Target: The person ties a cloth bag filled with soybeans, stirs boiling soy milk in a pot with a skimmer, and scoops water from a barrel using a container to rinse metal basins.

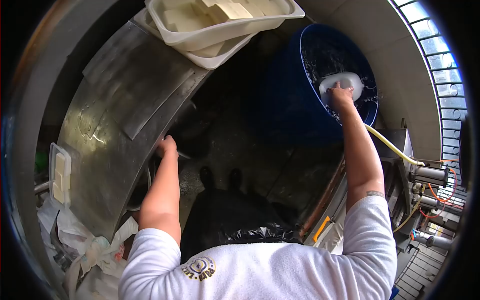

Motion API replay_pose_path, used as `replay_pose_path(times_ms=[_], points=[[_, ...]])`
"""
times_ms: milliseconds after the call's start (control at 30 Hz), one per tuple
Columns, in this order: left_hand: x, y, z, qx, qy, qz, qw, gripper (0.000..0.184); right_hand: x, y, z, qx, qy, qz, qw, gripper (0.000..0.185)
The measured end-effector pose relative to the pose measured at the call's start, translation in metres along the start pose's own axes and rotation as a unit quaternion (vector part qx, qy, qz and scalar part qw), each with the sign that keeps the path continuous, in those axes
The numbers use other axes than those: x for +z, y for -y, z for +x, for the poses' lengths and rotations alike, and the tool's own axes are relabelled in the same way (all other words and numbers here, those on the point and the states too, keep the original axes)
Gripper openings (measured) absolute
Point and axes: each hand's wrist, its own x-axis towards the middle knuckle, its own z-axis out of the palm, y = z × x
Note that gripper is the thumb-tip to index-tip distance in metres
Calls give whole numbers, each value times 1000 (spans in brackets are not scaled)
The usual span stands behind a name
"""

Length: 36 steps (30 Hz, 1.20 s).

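At the upper right, my right hand [341, 96] grips a whitish plastic container [354, 82] inside the blue barrel [307, 65]. Dark, rippling water surrounds the container, and its exact shape is partly hidden by my fingers. My left hand [168, 145] is low beside the edge of the metal table [107, 127]. Its fingers look curled, but the tips are hidden, so what they hold cannot be made out. A thin metallic piece [184, 156] shows just beyond this hand.
Stacked white trays [225, 35] with pale blocks stand at the table's far end. A small clear tray [52, 175] of blocks lies at left. A yellow hose [392, 145] runs from the barrel to machinery [430, 175] at right. White plastic bags [95, 250] lie lower left.
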Motion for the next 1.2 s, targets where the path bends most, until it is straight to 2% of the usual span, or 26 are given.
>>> replay_pose_path(times_ms=[33,100,133,167,233,267,300,367,400,467,500,533,567,600,667,700,767,833,900,967,1033,1133,1167,1200], points=[[8,9,14,1,2,5,1000,58,-34,12,-22,-69,47,-67,994,42],[37,36,43,35,-42,-224,973,60,-47,24,-21,-101,73,-41,991,42],[64,62,80,-19,2,-350,937,57,-47,24,-16,-134,91,-15,987,41],[63,54,73,-19,9,-345,938,57,-40,22,-12,-128,97,-15,987,41],[50,26,48,-150,53,-427,890,50,-17,19,5,-123,96,12,988,40],[68,56,97,-145,104,-428,886,49,2,14,18,-100,116,24,988,41],[62,48,92,-134,106,-373,912,56,19,9,28,-100,118,22,988,41],[35,22,50,-52,149,-306,939,67,54,-2,41,-107,91,119,983,33],[24,16,38,-11,166,-265,950,73,82,-16,42,-39,2,376,926,41],[10,18,8,80,138,-162,974,81,7,6,-9,28,-43,369,928,46],[-5,27,-20,179,127,-22,975,77,-38,19,-38,61,-65,366,926,49],[-21,25,-51,243,127,8,962,70,-20,12,-23,103,-116,371,916,58],[-41,13,-77,306,124,36,943,63,-26,6,-25,151,-122,367,910,61],[-59,6,-93,309,121,36,943,63,-30,-1,-27,159,-168,387,893,62],[-89,-8,-117,522,75,78,846,52,-37,-18,-39,175,-283,381,863,62],[-103,-22,-120,629,-6,108,770,46,-47,-28,-48,160,-361,346,851,64],[-129,-53,-131,682,-86,163,708,47,-82,-43,-79,166,-391,377,823,60],[-141,-78,-126,660,-97,210,714,52,-120,-46,-123,106,-498,427,747,52],[-139,-81,-97,600,-63,279,747,77,-154,-44,-174,61,-551,401,729,35],[-140,-93,-100,504,-24,370,780,90,-178,-33,-219,36,-561,482,672,29],[-132,-89,-94,498,-28,388,775,95,-183,-41,-255,19,-460,579,673,24],[-133,-100,-100,469,-13,418,778,101,-175,-11,-290,10,-378,610,697,14],[-136,-104,-103,448,8,430,784,102,-163,3,-296,-29,-345,633,693,14],[-135,-103,-100,447,5,428,786,102,-162,19,-303,-63,-323,529,782,15]])
